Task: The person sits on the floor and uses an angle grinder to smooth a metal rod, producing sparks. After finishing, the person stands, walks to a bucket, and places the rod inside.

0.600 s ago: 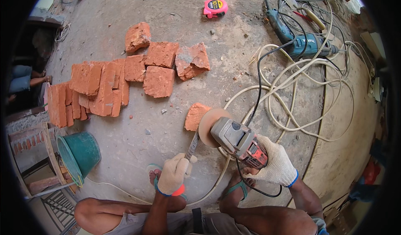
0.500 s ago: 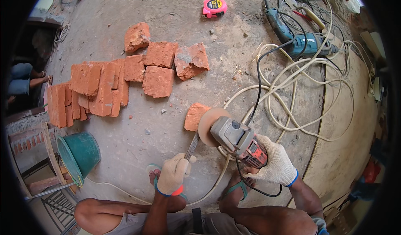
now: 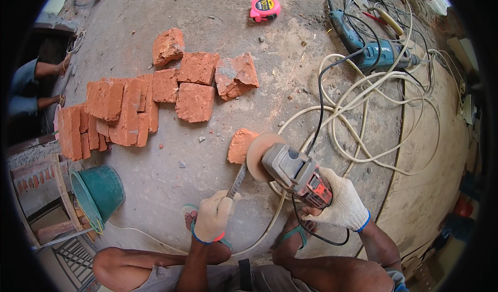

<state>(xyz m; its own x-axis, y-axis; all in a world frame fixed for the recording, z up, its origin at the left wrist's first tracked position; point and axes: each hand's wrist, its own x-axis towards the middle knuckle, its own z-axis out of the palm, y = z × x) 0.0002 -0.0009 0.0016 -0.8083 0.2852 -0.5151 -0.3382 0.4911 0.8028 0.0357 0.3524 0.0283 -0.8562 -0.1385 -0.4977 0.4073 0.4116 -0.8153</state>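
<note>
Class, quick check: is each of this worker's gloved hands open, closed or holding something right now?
Left hand: closed, holding a metal bar.
Right hand: closed, holding the angle grinder.

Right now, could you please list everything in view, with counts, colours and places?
Angle grinder: one, grey and red with brown disc, lower centre
Metal bar: one, grey, beside the disc
Brick piece: one, orange, left of the disc
Bricks: many, orange, left and upper centre
Tape measure: one, pink, top centre
Drill: one, teal, upper right
Trowel: one, cream handle, above the drill
Cables: several, cream and black, right
Bucket: one, green, lower left
Board: one, tan, right
Another person's legs: two, blue shorts, far left
Sandals: two, green, lower centre
Left hand: one, cream glove, gripping the bar
Right hand: one, cream glove, gripping the grinder
Own legs: two, grey shorts, bottom
</note>
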